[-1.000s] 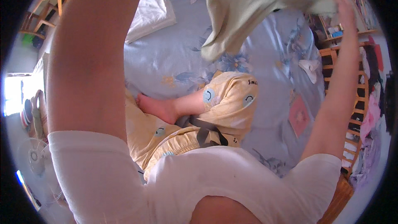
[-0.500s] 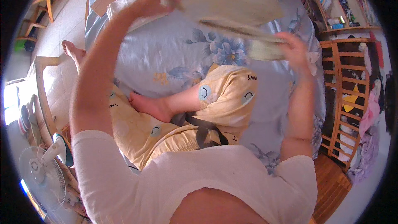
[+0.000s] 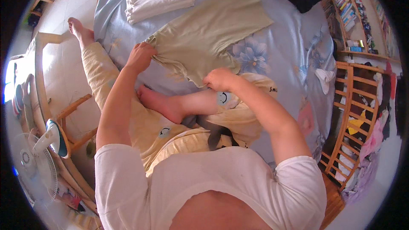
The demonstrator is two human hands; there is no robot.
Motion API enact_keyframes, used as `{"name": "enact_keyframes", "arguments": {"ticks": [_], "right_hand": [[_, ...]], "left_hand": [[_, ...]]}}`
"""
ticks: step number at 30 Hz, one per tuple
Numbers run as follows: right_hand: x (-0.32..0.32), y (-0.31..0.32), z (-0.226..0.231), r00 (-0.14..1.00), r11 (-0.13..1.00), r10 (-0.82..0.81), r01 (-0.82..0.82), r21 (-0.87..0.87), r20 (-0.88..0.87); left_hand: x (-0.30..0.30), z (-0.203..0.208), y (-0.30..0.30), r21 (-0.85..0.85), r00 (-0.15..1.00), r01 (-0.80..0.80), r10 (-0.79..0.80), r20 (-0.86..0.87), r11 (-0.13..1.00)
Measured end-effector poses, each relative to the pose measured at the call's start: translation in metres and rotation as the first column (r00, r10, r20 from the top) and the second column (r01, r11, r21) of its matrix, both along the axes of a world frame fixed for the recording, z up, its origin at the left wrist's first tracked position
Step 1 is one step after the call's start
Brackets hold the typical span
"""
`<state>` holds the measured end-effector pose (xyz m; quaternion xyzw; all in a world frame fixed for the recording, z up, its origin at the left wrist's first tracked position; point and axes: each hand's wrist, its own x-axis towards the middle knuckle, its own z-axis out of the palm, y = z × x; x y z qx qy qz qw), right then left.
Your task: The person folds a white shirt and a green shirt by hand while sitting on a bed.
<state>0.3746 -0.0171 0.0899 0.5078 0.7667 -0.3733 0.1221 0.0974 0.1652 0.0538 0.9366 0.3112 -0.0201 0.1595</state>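
A bed (image 3: 279,64) with a pale blue flowered sheet fills the middle of the room; a bookshelf (image 3: 343,6) and a slatted wooden rail (image 3: 350,98) are seen to the right of the fingers, and a white fan (image 3: 36,166) to the left. The pale green garment (image 3: 208,27) is laid on the bed, mostly beyond both sets of fingers. Its near-left corner is pinched by the left fingers (image 3: 150,51), which are closed on bunched cloth; its near-right corner is pinched by the right fingers (image 3: 209,79), closed likewise on a thin edge.

The garment seems to be in the course of being spread. This would best be done with the held edge kept taut between the fingers, pulled evenly, and with the gathers beside the left fingers smoothed out before release.

The long axis is slanted, from the held edge away and to the right, with the wide far end pointed away from the fingers. A short flap is spread just beyond the right fingers; whether it is a sleeve cannot be told.
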Motion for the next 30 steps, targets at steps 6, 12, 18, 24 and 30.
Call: {"name": "enact_keyframes", "arguments": {"ticks": [6,12,18,24,30], "right_hand": [[-0.021,0.002,-0.005,0.992,0.991,0.111,-0.106,-0.086,0.062],[-0.029,0.04,0.034,0.998,0.992,-0.038,0.043,-0.123,0.044],[-0.043,0.051,-0.03,0.951,0.755,-0.308,0.268,0.599,-0.036],[-0.029,0.043,-0.051,0.924,0.824,-0.381,0.324,0.465,0.031],[0.094,0.07,-0.051,0.339,0.227,-0.862,0.923,0.31,-0.376]], "left_hand": [[-0.027,0.01,-0.012,-0.034,0.992,-0.121,0.12,-0.03,0.992],[-0.014,0.009,-0.002,-0.022,0.816,-0.504,0.484,0.316,0.864],[0.023,-0.029,-0.026,0.103,0.94,-0.31,0.289,0.18,0.945],[0.028,-0.042,-0.032,0.179,0.912,-0.405,0.382,0.151,0.897],[0.096,-0.028,-0.092,-0.019,0.938,-0.095,0.096,0.334,0.995]]}}
